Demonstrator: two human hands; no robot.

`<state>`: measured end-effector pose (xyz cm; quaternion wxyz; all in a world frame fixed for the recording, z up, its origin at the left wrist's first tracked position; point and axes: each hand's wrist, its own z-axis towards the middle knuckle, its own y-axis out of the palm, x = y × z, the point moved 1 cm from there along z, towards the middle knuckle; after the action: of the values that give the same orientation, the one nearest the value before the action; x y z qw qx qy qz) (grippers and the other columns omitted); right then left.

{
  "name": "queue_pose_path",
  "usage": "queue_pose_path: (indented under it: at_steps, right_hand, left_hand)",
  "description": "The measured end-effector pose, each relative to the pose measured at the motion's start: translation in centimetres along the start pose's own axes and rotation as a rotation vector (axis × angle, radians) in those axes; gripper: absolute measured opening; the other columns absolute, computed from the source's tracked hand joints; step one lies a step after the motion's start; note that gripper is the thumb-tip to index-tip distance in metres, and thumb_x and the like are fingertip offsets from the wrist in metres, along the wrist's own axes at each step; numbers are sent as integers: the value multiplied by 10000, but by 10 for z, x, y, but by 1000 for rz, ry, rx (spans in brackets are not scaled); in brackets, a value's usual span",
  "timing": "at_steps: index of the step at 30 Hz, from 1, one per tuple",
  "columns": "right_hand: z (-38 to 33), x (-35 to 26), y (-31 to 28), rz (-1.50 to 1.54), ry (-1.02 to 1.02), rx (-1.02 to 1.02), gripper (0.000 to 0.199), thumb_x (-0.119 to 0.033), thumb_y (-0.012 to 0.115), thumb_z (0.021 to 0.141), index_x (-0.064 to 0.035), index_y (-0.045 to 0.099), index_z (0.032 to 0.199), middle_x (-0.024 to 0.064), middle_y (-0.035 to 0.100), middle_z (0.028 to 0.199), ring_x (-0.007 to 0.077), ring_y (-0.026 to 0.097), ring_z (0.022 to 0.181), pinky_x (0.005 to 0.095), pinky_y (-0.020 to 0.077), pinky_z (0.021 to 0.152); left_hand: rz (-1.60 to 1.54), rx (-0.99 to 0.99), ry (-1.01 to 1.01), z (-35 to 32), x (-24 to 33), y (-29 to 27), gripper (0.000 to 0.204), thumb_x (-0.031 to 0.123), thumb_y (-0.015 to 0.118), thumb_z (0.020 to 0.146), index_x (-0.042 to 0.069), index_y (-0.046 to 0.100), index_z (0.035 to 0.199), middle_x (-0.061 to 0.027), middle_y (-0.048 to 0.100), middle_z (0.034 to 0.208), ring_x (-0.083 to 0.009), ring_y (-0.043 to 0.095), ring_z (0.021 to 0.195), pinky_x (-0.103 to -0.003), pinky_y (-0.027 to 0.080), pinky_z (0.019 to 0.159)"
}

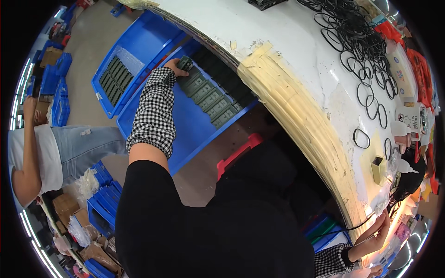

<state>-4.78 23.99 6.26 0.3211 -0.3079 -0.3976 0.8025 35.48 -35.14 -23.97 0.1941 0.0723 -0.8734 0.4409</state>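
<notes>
Nearest, low at the right, the right hand rests at the edge of the white table, fingers curled around a thin black cable. Farther off, the left hand, in a checked sleeve, reaches down into a blue bin and grips a dark grey part above a row of similar parts. Black rings lie scattered across the table beyond.

A single head-worn fisheye view looks steeply down over the person's own shoulder and torso (edges bow strongly toward the rim). The left hand reaches far ahead; the white desk curves past the right hand, close by.
</notes>
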Motion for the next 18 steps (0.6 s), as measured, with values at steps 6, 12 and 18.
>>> queue_pose_path:
  at_steps: [6, 12, 18]
  right_hand:
    - [-2, -6, -1, -3, 6, -3, 220, -118, 574, 984, 25, 677, 1116, 90, 706, 997, 118, 625, 842, 247, 491, 788]
    - [-1, -9, -2, -37, 26, -37, 223, -126, 576, 984, 24, 681, 1111, 89, 705, 1002, 121, 631, 855, 245, 492, 806]
    - [-4, -11, 4, 25, 15, -2, 222, -124, 584, 981, 25, 678, 1116, 87, 703, 1005, 121, 630, 862, 239, 501, 800]
  left_hand:
    - [279, 148, -98, 13, 11, 8, 918, 358, 853, 714, 66, 393, 1453, -143, 510, 1409, -280, 514, 1274, -389, 409, 1102]
    - [236, 198, -52, 15, -12, 10, 869, 341, 833, 734, 57, 410, 1438, -158, 541, 1368, -286, 540, 1242, -389, 430, 1081]
    - [156, 346, -52, -39, -25, 23, 729, 279, 843, 711, 36, 512, 1313, -179, 635, 1211, -304, 623, 1114, -393, 495, 981]
